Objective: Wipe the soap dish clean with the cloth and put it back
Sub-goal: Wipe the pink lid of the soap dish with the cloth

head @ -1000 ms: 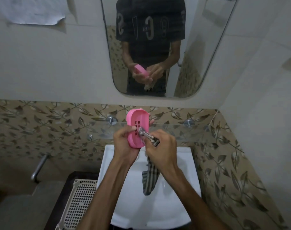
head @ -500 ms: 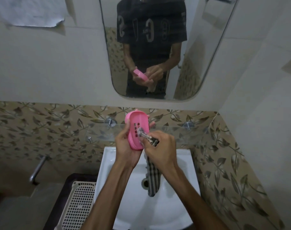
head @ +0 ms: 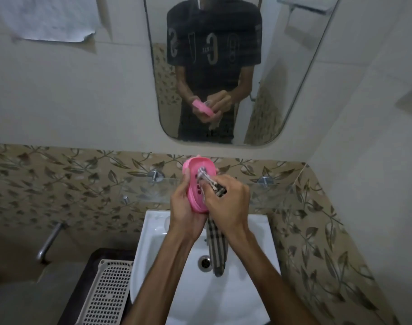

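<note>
Nearest the camera, two bare forearms reach up over the white ceramic basin (head: 252,231), whose round metal drain (head: 204,262) shows below them, with a white perforated plastic basket (head: 106,294) to its left. The left hand (head: 185,216) grips the pink oval plastic soap dish (head: 195,181) from its lower end, thumb curled along the left rim and fingers wrapped behind it, holding it tilted up over the basin and in front of the clear glass shelf (head: 270,191). The right hand (head: 226,202) has its fingers curled round a bunched part of the dark-and-light checked cloth (head: 218,249) and presses that wad into the dish's hollow, while the loose tail hangs down toward the drain. To do this wipe well, the left hand should probably keep the dish braced while the cloth is worked firmly along the slotted floor and into the curved corners, where residue would likely collect. The dish looks shallow, with a raised rim and small drain slots in its base; whether any residue remains cannot be told. Beyond the shelf run leaf-patterned tiles (head: 71,179), and above them the rounded wall mirror (head: 294,78) reflects the person holding dish and cloth.
</note>
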